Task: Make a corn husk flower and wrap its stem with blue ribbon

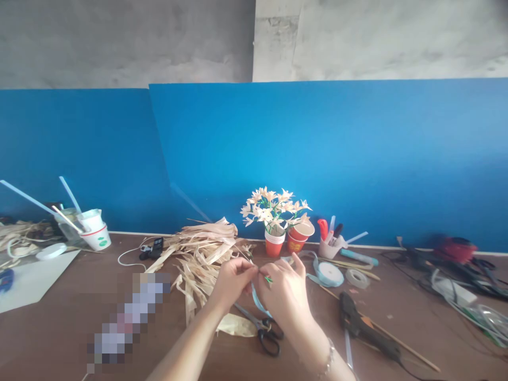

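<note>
My left hand [236,278] is closed in a pinch, its fingertips meeting those of my right hand; what it pinches is too small to make out. My right hand [283,286] is closed too, with a small green stem-like piece [269,279] poking out between its fingers. A light blue ribbon strip [260,302] hangs below the fingers. Under my hands lie black-handled scissors [270,336] and a pale husk piece [238,325]. Left of them spreads a heap of dry husks [204,243]. Behind stand pale artificial flowers [270,206] in red-and-white paper cups [273,246].
A red paper cup [300,235], a pen cup [329,247], a blue ribbon roll [331,274] and clear tape [357,278] stand to the right. Nearer lies a black glue gun [365,330] beside a thin stick. White cups [95,233] stand left; a blue partition [337,143] rises behind.
</note>
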Tool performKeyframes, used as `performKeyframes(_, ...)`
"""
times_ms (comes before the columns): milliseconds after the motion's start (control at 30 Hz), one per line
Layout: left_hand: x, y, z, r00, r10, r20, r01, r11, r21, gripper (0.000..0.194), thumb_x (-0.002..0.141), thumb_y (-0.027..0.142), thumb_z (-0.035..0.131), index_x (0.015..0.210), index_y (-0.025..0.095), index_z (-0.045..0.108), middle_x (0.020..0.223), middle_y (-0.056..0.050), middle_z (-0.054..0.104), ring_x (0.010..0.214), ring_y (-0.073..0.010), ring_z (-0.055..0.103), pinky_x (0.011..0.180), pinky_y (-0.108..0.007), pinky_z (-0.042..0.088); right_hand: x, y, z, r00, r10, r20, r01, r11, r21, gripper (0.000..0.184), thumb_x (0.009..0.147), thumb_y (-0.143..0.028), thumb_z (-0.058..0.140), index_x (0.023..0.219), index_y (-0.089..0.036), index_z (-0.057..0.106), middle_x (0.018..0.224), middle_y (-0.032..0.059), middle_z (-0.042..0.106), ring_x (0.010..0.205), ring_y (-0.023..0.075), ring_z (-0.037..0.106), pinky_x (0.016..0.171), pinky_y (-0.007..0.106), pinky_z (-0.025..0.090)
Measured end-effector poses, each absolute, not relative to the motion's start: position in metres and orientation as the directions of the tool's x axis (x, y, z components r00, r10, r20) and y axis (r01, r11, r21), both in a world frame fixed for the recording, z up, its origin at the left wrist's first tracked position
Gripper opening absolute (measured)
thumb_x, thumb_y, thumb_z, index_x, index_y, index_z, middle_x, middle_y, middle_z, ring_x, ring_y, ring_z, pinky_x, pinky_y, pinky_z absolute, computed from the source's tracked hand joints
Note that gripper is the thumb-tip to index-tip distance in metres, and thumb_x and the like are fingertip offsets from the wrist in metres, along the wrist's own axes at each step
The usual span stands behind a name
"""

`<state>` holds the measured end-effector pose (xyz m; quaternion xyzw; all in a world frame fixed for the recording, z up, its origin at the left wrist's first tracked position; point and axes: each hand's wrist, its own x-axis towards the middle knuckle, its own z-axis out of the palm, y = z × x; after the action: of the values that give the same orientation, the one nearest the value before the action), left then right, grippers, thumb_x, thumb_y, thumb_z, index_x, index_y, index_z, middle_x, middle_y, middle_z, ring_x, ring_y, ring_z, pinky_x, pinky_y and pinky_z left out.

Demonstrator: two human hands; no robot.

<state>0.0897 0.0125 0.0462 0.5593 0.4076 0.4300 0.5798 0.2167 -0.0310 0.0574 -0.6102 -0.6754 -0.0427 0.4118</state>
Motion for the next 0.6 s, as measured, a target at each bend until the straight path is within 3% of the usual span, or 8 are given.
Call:
performKeyframes(100, 0.077, 0.015, 0.052, 0.435, 0.899, 0.05, 0.001, -0.056, 0.998, 0.021, 0.069, 0.036, 0.069, 0.069, 0.016, 0.062, 0.05, 0.003, 0.055, 0.042, -0.0093, 0.049, 0.043, -0.02, 0.034, 0.225, -0.029, 0.064, 0.077, 0.951, 0.299, 0.627, 0.187, -0.756, 0.014, 0.07, -0.021, 0.055, 0.06, -0.019, 0.064, 0.062, 0.0019, 0.067, 0.061, 0.0168, 0.057, 0.079, 0.038, 0.041)
performKeyframes(167, 0.069, 0.014, 0.056, 0.526, 0.847, 0.082, -0.013, -0.088, 0.996, 0.02, 0.069, 0.034, 0.071, 0.068, 0.016, 0.062, 0.054, 0.001, 0.058, 0.045, -0.0099, 0.052, 0.046, -0.021, 0.037, 0.232, -0.028, 0.068, -0.066, 0.998, 0.014, 0.345, 0.036, -0.938, 0.013, 0.068, -0.025, 0.058, 0.06, -0.017, 0.064, 0.059, 0.002, 0.066, 0.052, 0.0133, 0.052, 0.058, 0.028, 0.039)
performKeyframes(233, 0.064, 0.011, 0.06, 0.599, 0.796, 0.093, -0.04, -0.087, 0.995, 0.019, 0.071, 0.033, 0.07, 0.069, 0.017, 0.061, 0.058, 0.0, 0.061, 0.048, -0.0112, 0.055, 0.048, -0.022, 0.039, 0.238, -0.028, 0.07, -0.277, 0.952, -0.129, 0.077, -0.112, -0.991, 0.013, 0.065, -0.027, 0.061, 0.059, -0.015, 0.063, 0.057, 0.0021, 0.065, 0.05, 0.0116, 0.051, 0.053, 0.025, 0.036)
performKeyframes(333, 0.065, 0.01, 0.059, 0.637, 0.765, 0.1, -0.086, -0.058, 0.995, 0.017, 0.074, 0.033, 0.066, 0.07, 0.017, 0.059, 0.059, -0.001, 0.061, 0.051, -0.0131, 0.058, 0.049, -0.022, 0.04, 0.242, -0.025, 0.068, -0.467, 0.875, -0.127, -0.113, -0.201, -0.973, 0.014, 0.061, -0.026, 0.062, 0.057, -0.013, 0.063, 0.055, 0.0021, 0.063, 0.057, 0.0124, 0.055, 0.059, 0.024, 0.039)
performKeyframes(400, 0.068, 0.011, 0.057, 0.604, 0.79, 0.104, -0.104, -0.051, 0.993, 0.016, 0.073, 0.03, 0.064, 0.068, 0.017, 0.058, 0.058, 0.0, 0.06, 0.049, -0.0122, 0.056, 0.047, -0.021, 0.039, 0.241, -0.022, 0.065, -0.45, 0.88, -0.155, -0.09, -0.217, -0.972, 0.016, 0.062, -0.029, 0.062, 0.059, -0.013, 0.062, 0.057, 0.0024, 0.064, 0.054, 0.0116, 0.053, 0.055, 0.023, 0.038)
performKeyframes(500, 0.076, 0.013, 0.052, 0.462, 0.881, 0.102, -0.085, -0.071, 0.994, 0.014, 0.07, 0.027, 0.062, 0.062, 0.016, 0.056, 0.051, 0.004, 0.054, 0.04, -0.0083, 0.049, 0.042, -0.019, 0.033, 0.235, -0.022, 0.065, -0.186, 0.971, -0.151, 0.156, -0.122, -0.98, 0.018, 0.064, -0.033, 0.063, 0.068, -0.016, 0.061, 0.062, 0.002, 0.066, 0.05, 0.0112, 0.05, 0.051, 0.024, 0.036)
performKeyframes(600, 0.084, 0.013, 0.049, 0.331, 0.942, 0.059, -0.047, -0.046, 0.998, 0.017, 0.068, 0.027, 0.061, 0.058, 0.017, 0.052, 0.043, 0.007, 0.046, 0.035, -0.0069, 0.042, 0.038, -0.018, 0.028, 0.226, -0.028, 0.065, 0.08, 0.977, 0.196, 0.591, 0.112, -0.799, 0.007, 0.066, -0.025, 0.064, 0.069, -0.019, 0.062, 0.065, 0.0009, 0.067, 0.064, 0.0162, 0.057, 0.078, 0.037, 0.042)
